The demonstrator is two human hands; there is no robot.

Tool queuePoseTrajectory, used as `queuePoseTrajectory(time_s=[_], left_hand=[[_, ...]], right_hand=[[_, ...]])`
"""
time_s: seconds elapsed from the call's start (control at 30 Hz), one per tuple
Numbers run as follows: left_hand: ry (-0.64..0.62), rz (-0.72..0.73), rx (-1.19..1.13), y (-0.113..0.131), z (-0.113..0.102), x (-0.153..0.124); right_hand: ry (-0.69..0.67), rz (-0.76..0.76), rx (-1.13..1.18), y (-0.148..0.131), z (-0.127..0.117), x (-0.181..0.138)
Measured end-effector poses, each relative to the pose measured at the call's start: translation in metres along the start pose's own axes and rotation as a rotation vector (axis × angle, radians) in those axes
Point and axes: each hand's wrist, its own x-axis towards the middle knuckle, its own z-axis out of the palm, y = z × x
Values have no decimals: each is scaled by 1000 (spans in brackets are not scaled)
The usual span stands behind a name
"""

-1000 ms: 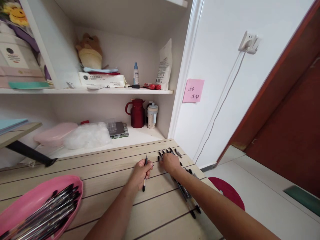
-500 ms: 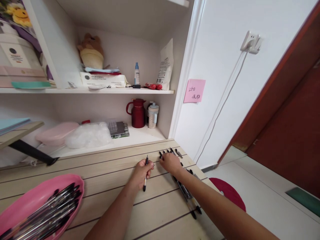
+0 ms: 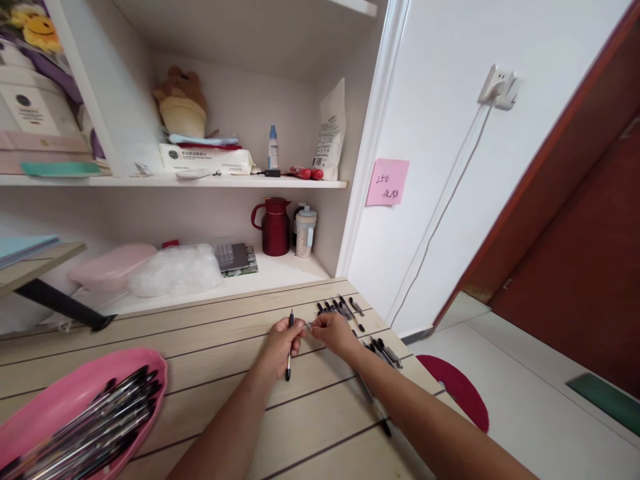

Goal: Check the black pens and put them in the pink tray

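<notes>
My left hand is closed around a pen, whose dark point faces away from me and whose black end faces me. Close on its right, my right hand is closed in a pinch. A small, thin, pale piece shows between the fingertips of both hands, too small to name. Past my right hand lies a row of short black pen parts. More black and clear pen parts lie beside my right wrist, and a longer pen piece is partly hidden under the forearm.
A pink tray full of pens stands at the left on the slatted table. Behind the table, a white shelf holds a red jug, a cup and a plastic bag. The table's right edge drops to the floor.
My right hand has moved left, from the row of pen parts to the fingertips of my left hand. My left hand still holds the pen in nearly the same place.
</notes>
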Motion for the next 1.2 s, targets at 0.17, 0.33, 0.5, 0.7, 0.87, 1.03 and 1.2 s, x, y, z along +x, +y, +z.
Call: queuePoseTrajectory(time_s=[0.17,0.33,0.5,0.7,0.87,1.03,1.2], left_hand=[[6,-9,-10,0,0,1],[-6,-17,-9,-1,0,1],[-10,-16,-6,-1,-1,1],[-14,-19,-5,-2,-1,2],[-16,-23,-7,-2,-1,2],[-15,-21,-10,-2,-1,3],[-19,-19,-12,-3,-2,3]], right_hand=[[53,95,-406,13,-25,-3],[-13,102,-583,17,-29,-9],[-49,102,-650,8,-15,-9],[-66,82,-749,3,-7,-6],[-62,61,-773,1,-8,-5],[-62,62,-775,-1,-8,-4],[-56,67,-765,1,-12,-8]])
